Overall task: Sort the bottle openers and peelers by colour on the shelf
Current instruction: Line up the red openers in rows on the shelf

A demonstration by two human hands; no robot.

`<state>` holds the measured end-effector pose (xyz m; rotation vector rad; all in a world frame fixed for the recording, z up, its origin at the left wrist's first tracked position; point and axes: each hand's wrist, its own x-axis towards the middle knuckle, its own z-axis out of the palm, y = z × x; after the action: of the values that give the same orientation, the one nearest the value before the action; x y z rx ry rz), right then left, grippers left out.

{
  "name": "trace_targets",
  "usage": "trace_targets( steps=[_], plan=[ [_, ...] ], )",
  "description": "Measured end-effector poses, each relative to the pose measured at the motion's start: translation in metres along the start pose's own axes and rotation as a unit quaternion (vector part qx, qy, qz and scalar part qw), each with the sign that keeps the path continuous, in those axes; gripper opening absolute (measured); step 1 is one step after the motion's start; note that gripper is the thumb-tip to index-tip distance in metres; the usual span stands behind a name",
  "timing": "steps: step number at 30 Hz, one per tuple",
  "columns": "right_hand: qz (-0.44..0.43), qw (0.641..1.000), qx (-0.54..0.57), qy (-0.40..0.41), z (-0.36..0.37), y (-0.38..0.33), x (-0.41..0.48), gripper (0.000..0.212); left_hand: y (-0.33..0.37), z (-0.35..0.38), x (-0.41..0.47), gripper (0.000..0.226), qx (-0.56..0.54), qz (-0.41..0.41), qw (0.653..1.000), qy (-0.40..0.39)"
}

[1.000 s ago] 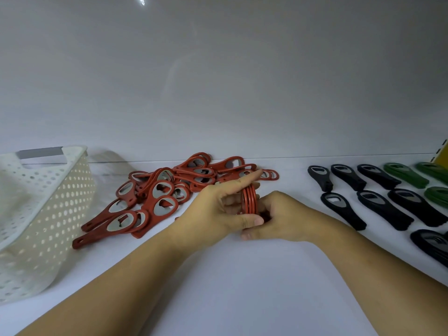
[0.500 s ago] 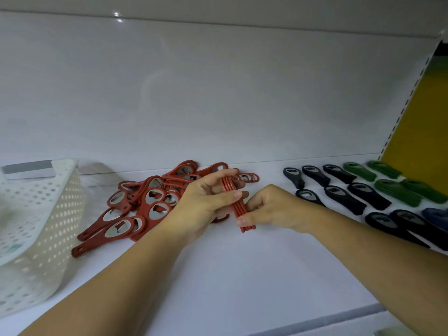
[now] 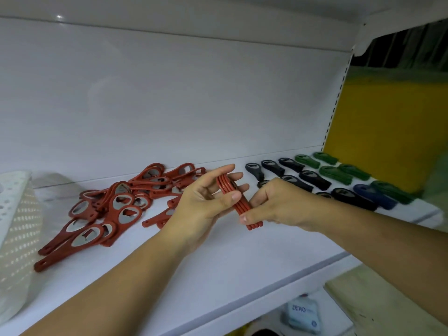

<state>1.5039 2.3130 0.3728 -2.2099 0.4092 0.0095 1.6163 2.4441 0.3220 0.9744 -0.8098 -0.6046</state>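
Squaring up a small stack of flat red plastic bottle openers (image 3: 233, 202) is the step in hand, as I judge it. My left hand (image 3: 203, 207) holds the stack's upper half, with the thumb pressed across its front edge and the fingers (image 3: 234, 177) lying nearly straight behind it. My right hand (image 3: 278, 202) pinches the lower, handle end between thumb and curled fingers. The stack is held edge-on and tilted above the white shelf (image 3: 218, 263), just right of the loose pile of red openers (image 3: 116, 207).

That pile is a tangle of thin, teardrop-headed pieces with grey metal inserts and narrow tails, each pierced by a small hole. Further right of the pile lie chunky black openers (image 3: 315, 181) in tidy rows, then dark green ones (image 3: 335, 172) and a single blue one (image 3: 373, 196), all thicker and matte. Left of the pile stands a white perforated plastic basket (image 3: 17, 226).

The next move, I reckon, calls for laying this stack down beside the pile without letting the slim pieces fan apart. They look smooth and could slide over one another, so a firm pinch at both ends matters. Most of the red pile is not yet tidied.
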Motion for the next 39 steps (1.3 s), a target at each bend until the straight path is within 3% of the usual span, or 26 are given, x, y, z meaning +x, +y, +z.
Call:
trace_targets(
  steps=[4, 6, 9, 21, 29, 32, 35, 39],
  plan=[
    [0.060, 0.993, -0.072, 0.070, -0.020, 0.000, -0.011, 0.024, -0.005, -0.007, 0.000, 0.084, 0.071, -0.073, 0.995, -0.007],
    [0.119, 0.977, -0.135, 0.118, -0.041, 0.009, -0.012, 0.035, -0.007, -0.011, 0.001, 0.071, 0.136, -0.082, 0.987, 0.023],
    [0.217, 0.943, -0.208, 0.143, -0.065, 0.025, -0.018, 0.036, -0.010, -0.014, 0.001, 0.052, 0.181, -0.085, 0.979, 0.041],
    [0.320, 0.902, -0.282, 0.070, -0.068, 0.067, -0.006, 0.030, -0.013, -0.023, 0.001, 0.032, 0.251, -0.099, 0.962, 0.032],
    [0.335, 0.886, -0.320, -0.003, -0.080, 0.063, 0.001, 0.047, -0.010, -0.021, 0.001, 0.037, 0.266, -0.104, 0.957, 0.055],
    [0.296, 0.890, -0.343, 0.047, -0.089, 0.045, 0.007, 0.054, -0.010, -0.022, 0.002, 0.034, 0.279, -0.108, 0.952, 0.065],
    [0.188, 0.913, -0.333, 0.142, -0.085, 0.030, 0.031, 0.046, -0.010, -0.025, 0.004, 0.029, 0.308, -0.108, 0.942, 0.080],
    [0.063, 0.944, -0.298, 0.123, -0.036, 0.037, 0.088, 0.041, -0.006, -0.033, 0.006, 0.034, 0.361, -0.094, 0.923, 0.093]
  ],
)
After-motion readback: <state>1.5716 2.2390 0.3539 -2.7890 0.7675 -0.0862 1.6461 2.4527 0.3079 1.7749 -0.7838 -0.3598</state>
